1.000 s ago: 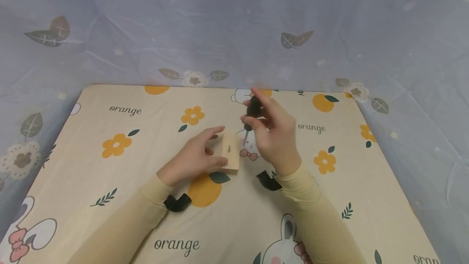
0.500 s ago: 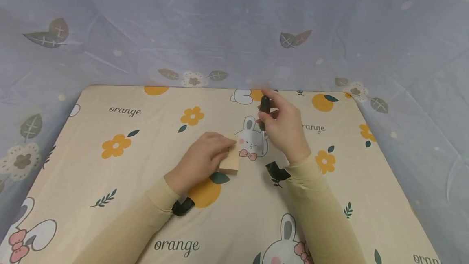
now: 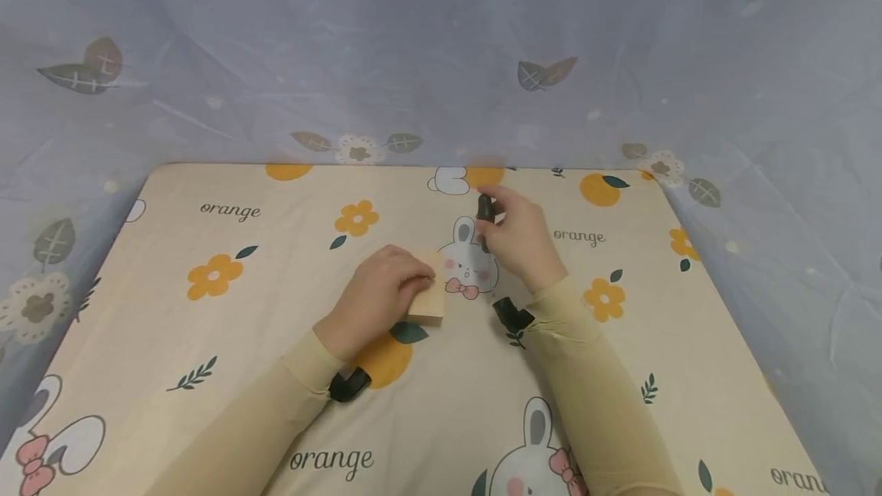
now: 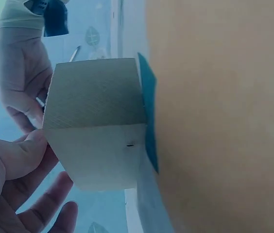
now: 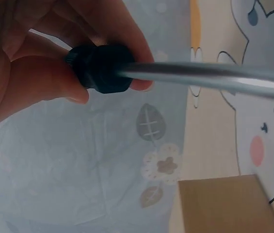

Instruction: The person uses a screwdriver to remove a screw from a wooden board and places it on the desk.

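A small pale wooden block [image 3: 429,308] lies on the table beside my left hand [image 3: 375,293]. The thumb and index finger of that hand pinch together over its top, where a small screw stood earlier; the fingertips mostly hide the screw now. In the left wrist view the block [image 4: 95,94] shows a small dark slit in one side, and the pinch is at its edge. My right hand [image 3: 522,242] grips a screwdriver by its black handle [image 3: 485,214], shaft pointing down, to the right of the block and apart from it. Its metal shaft [image 5: 214,77] crosses the right wrist view.
A cream cloth [image 3: 276,343] printed with flowers, oranges and rabbits covers the table. A grey-blue curtain [image 3: 331,44] hangs behind and at both sides. Black camera mounts [image 3: 350,385] sit at both wrists.
My left hand has gone from spread around the block to pinching at its top, covering the screw. The right hand drew the screwdriver away to the right, then shifted slightly back.
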### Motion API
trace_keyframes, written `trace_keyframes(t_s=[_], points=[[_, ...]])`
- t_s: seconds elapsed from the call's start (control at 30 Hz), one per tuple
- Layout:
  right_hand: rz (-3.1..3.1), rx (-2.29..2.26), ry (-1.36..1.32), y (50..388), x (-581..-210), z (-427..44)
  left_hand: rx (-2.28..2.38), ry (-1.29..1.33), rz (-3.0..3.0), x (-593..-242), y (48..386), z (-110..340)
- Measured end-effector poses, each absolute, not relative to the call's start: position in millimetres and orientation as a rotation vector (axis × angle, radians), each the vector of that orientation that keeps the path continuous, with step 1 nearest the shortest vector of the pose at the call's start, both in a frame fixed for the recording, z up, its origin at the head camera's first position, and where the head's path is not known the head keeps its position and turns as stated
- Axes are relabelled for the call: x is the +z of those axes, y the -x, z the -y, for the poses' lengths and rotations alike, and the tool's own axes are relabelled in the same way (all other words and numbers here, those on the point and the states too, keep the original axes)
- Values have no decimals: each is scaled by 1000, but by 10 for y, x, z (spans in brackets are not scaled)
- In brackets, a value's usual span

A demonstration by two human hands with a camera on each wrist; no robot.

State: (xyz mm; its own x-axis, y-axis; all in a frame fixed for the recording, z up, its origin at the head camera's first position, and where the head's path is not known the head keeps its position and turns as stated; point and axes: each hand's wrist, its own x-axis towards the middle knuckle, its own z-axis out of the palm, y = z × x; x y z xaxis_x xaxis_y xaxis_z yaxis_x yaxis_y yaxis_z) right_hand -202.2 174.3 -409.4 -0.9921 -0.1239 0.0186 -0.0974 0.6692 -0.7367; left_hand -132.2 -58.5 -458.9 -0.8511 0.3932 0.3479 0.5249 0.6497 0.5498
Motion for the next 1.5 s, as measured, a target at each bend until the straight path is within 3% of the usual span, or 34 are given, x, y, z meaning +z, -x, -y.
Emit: trace_keyframes(t_s=[0.63,0.87,1.07,1.5], points=[[-2850,-1084,148,2095,-4269,-1764,-1025,537,2763,-4542,1365,464],[-2862,-1049,140,2113,-4310,-1769,-1287,401,2750,-4517,1386,478],[-2872,-1006,131,2136,-4365,-1799,-1535,229,2767,-4407,1402,650],[-2864,-875,96,2166,-4415,-1841,-1683,146,2801,-4314,1647,1180]])
